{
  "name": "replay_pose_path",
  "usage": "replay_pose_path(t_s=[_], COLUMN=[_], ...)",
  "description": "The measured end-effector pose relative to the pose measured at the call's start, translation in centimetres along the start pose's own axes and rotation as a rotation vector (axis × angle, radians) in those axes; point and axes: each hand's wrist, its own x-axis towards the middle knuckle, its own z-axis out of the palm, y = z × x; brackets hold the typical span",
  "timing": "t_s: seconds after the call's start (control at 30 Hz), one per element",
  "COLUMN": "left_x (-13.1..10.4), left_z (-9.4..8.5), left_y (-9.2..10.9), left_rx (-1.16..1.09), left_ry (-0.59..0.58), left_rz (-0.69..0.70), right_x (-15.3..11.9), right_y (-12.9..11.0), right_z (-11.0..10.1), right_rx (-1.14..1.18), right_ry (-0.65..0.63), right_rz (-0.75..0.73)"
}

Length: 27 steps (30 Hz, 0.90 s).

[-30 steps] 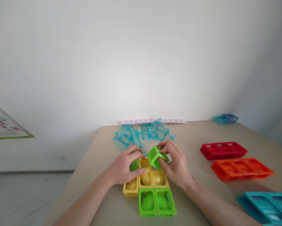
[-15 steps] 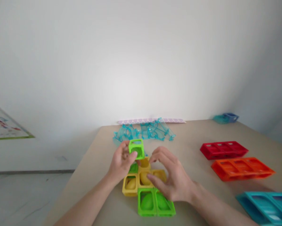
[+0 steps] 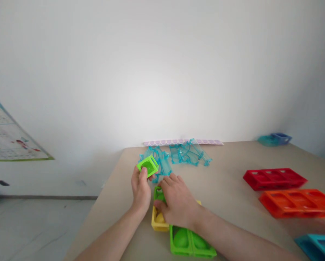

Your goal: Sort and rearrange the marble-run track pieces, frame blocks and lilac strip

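Note:
A small green cube frame (image 3: 148, 166) is held up in my left hand (image 3: 142, 188), tilted, with the thumb on its face. My right hand (image 3: 177, 201) lies over the block group, fingers bent down at its far end; what the fingertips grip, if anything, is hidden. Beneath that hand, a yellow block (image 3: 160, 222) and a green block (image 3: 159, 194) show at the left. Two joined green blocks (image 3: 191, 242) form the near end of the group. More of the yellow blocks are covered by the hand.
Clear teal plastic pieces (image 3: 188, 153) lie behind the hands, before a patterned strip (image 3: 184, 142) by the wall. At right sit red (image 3: 275, 178), orange (image 3: 298, 203) and blue (image 3: 321, 246) three-part or partly seen blocks. Small blue items (image 3: 280, 138) stand at the far right corner.
My left hand has turned the green cube, which is now tilted. My right hand has moved left and away from me, over the yellow blocks. The view has shifted slightly left.

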Motion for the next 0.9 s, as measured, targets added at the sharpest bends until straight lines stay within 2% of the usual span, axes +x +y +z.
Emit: replay_pose_path(t_s=[0.23,0.43,0.5,0.63,0.7,0.83,0.9], left_x=[-0.5,0.9,1.0,0.2,-0.3,-0.6,-0.5], left_z=[0.2,-0.2,-0.1,0.0,-0.1,-0.4,-0.6], left_y=[-0.1,1.0,1.4,2.0,2.4,3.0,3.0], left_rx=[-0.01,-0.137,-0.211,-0.31,-0.327,-0.304,-0.273], left_ry=[0.082,0.093,0.013,-0.303,-0.42,-0.564,-0.57], left_rz=[-0.024,0.072,0.096,0.058,0.046,0.072,0.098], right_x=[-0.4,-0.4,-0.2,0.2,0.5,0.7,0.8], right_y=[0.4,0.4,0.5,1.3,1.7,2.1,2.1], right_z=[0.2,-0.3,-0.4,0.2,0.6,0.9,0.9], right_rx=[0.226,0.406,0.475,0.647,0.727,0.847,0.876], right_ry=[0.097,0.309,0.355,0.395,0.382,0.367,0.382], right_rz=[-0.021,0.019,0.051,0.259,0.357,0.418,0.411])
